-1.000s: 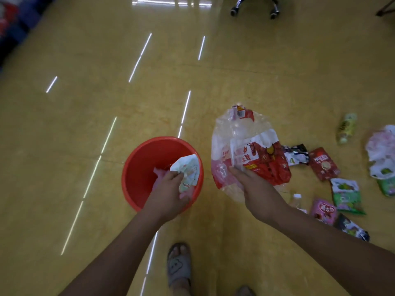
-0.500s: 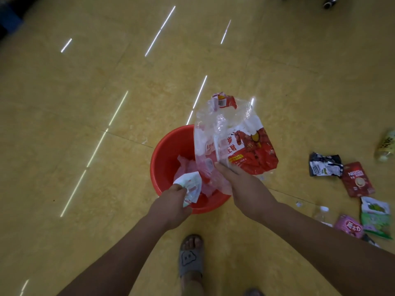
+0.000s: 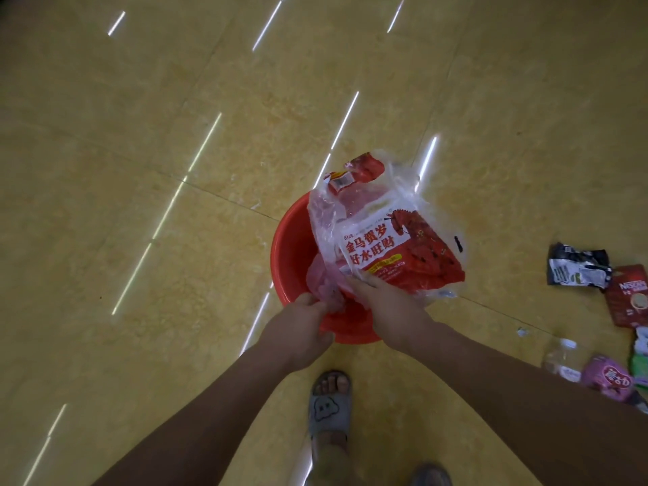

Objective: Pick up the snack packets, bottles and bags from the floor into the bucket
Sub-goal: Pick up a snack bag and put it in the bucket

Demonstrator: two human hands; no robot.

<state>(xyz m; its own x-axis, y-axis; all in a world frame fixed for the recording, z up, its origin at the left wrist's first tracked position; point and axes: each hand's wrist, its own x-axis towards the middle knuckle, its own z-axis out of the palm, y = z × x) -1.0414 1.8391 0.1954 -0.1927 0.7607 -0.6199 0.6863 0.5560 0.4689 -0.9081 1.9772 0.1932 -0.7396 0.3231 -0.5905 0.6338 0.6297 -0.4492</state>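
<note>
A red bucket (image 3: 291, 254) stands on the yellow floor just in front of me. Over its right half is a large clear plastic bag with red print (image 3: 403, 247), its top tilted away from me. My right hand (image 3: 389, 310) grips that bag at its lower edge, above the bucket's near rim. My left hand (image 3: 298, 327) is at the near rim too, its fingers curled on crumpled plastic at the bag's lower left corner. Pink plastic (image 3: 317, 275) lies inside the bucket, partly under the bag. No white packet shows.
On the floor to the right lie a black and white packet (image 3: 578, 270), a red coffee packet (image 3: 627, 299), a clear bottle (image 3: 561, 359), a pink packet (image 3: 610, 378) and a green packet (image 3: 641, 359). My foot in a grey sandal (image 3: 329, 405) is behind the bucket.
My right hand has brought the large bag left and down over the bucket. The white packet has left my left hand, which now holds the bag's corner.
</note>
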